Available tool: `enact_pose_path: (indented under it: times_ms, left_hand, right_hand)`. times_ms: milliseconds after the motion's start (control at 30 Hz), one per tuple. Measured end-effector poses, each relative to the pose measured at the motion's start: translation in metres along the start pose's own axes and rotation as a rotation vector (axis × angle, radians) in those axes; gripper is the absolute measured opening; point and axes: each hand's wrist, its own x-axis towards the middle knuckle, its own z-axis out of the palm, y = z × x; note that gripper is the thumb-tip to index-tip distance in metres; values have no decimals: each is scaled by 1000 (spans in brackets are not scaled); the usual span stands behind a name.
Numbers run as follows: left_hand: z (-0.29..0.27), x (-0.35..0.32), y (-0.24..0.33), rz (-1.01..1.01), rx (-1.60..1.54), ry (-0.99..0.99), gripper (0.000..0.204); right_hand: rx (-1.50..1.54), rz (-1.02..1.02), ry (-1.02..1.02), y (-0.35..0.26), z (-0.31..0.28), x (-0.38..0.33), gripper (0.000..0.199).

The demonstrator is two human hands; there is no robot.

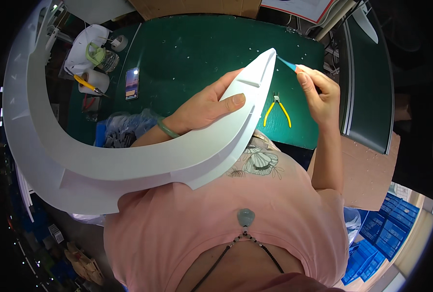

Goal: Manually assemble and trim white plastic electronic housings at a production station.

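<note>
A large white curved plastic part (124,163) arcs from the upper left, across my front, to a pointed tip near the table's middle. My left hand (211,104) grips it close to that tip, thumb on top and fingers beneath and out of sight. In my right hand (319,92) is a slim pointed tool (288,63) with a blue tapered end and a bit of orange at the fingers. The tool's point is at the part's tip; whether they touch, I cannot tell. Yellow-handled side cutters (277,109) lie on the green table between the hands.
On the green table (192,48) lie small white scraps and a phone (132,83). At left are a jar with a green lid (104,57), a white roll (95,80) with a yellow tool, and a plastic bag (129,124). Blue crates (384,231) stand at lower right.
</note>
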Motion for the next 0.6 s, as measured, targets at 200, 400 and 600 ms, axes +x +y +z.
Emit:
enact_pose_path:
  times_ms: [200,400,600]
  left_hand:
    - [6,1,5,-9,62,0,61]
    - [3,3,2,-9,121,36,62]
    - [4,0,4,2,139,30,62]
  right_hand:
    - [-185,-55,-101,-18,1,-3,19]
    - [-312,-68,-33,-11,-10,12,19]
    - [-164,7,-87,-20,-19,9,22]
